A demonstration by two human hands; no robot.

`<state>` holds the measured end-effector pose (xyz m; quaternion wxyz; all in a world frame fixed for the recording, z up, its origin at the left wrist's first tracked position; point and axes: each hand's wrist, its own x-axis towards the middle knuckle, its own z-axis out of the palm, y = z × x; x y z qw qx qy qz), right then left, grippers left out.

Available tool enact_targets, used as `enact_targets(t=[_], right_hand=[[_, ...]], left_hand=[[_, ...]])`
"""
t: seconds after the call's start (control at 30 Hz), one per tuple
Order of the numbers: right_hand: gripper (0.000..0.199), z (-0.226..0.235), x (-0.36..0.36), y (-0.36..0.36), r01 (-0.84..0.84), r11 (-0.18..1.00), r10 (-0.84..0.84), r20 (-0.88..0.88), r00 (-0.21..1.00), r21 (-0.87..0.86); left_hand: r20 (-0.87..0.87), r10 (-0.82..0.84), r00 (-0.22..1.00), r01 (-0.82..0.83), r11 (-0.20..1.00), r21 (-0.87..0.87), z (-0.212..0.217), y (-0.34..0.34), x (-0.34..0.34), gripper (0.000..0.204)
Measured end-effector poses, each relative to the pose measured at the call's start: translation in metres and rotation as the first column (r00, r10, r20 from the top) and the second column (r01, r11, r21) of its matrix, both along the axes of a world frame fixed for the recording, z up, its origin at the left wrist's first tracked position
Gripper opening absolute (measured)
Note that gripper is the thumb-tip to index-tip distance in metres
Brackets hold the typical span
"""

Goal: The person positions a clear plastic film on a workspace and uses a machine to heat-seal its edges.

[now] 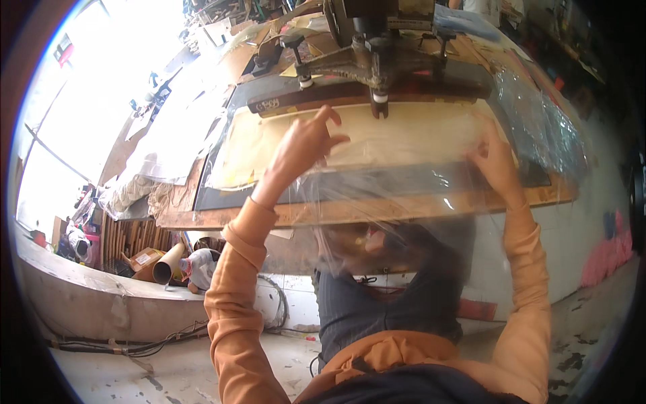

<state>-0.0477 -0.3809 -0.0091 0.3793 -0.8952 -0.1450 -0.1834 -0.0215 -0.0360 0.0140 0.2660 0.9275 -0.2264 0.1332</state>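
A clear plastic film (397, 209) hangs between my two hands, draping over the table's front edge toward my lap. My left hand (303, 145) is raised over the left part of a yellowish sheet (404, 135), its lower fingers curled at the film and its thumb and forefinger apart. On the right, my right hand (496, 158) pinches the film's other side, its fingertips slightly blurred. The yellowish sheet lies on a dark flat board (259, 197). Beyond it, a dark bar (437, 92) on a metal bracket (343, 67) spans the sheet's far edge.
More crumpled clear film (545, 124) lies at the table's right. The wooden table edge (289, 217) runs in front of me. Below left are a cardboard tube (168, 264), a plastic bottle (200, 266) and black cables (155, 347). Papers and scraps cover the table's far side.
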Motion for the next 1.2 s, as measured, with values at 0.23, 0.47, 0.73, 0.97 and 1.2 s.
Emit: enact_targets(t=[0.23, 0.47, 0.73, 0.97, 1.2], right_hand=[[0.053, 0.054, 0.013, 0.008, -0.166, 0.906, 0.203, 0.055, 0.978, -0.39], [0.045, 0.058, 0.042, 0.074, -0.611, 0.693, 0.524, -0.316, 0.791, -0.382], [0.019, 0.015, -0.002, 0.087, -0.205, 0.507, 0.683, 0.245, 0.688, -0.837], [0.056, 0.008, 0.002, 0.082, -0.406, 0.481, 0.559, -0.085, 0.825, -0.777], [0.068, 0.03, 0.005, 0.08, -0.621, 0.409, 0.489, -0.414, 0.767, -0.669]], left_hand=[[-0.335, -0.014, 0.942, -0.032, 0.991, -0.132, -0.015, 0.003, 0.018, 0.022], [-0.531, -0.185, 0.827, 0.082, 0.974, -0.212, -0.021, 0.014, 0.036, 0.023], [-0.752, -0.238, 0.614, -0.035, 0.944, -0.328, -0.002, 0.021, 0.042, 0.019], [0.177, -0.09, 0.98, 0.081, 0.995, 0.061, 0.011, 0.008, 0.013, 0.022], [-0.086, -0.203, 0.975, 0.22, 0.932, 0.288, 0.0, -0.014, -0.033, 0.059]])
